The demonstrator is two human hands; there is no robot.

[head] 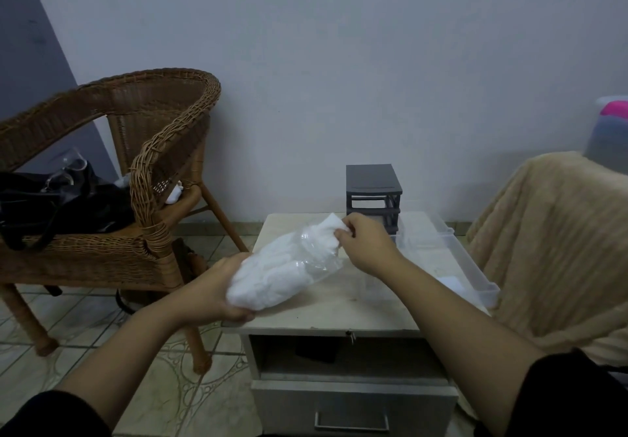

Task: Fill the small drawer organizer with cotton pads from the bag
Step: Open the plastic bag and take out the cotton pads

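A clear plastic bag [289,263] stuffed with white cotton pads is held tilted above the small table's left half. My left hand [221,287] grips its bottom end from below. My right hand [365,243] pinches white cotton pads [331,224] at the bag's open upper end. A small dark grey drawer organizer [373,192] stands at the table's far edge, its frame slots showing empty. A clear plastic drawer [452,256] lies on the table's right side, partly behind my right forearm, with something white inside.
The small bedside table [339,311] has an open shelf and a handled drawer below. A wicker chair [142,171] with a black bag stands to the left. A beige blanket-covered seat [560,249] sits right. Tiled floor lies beneath.
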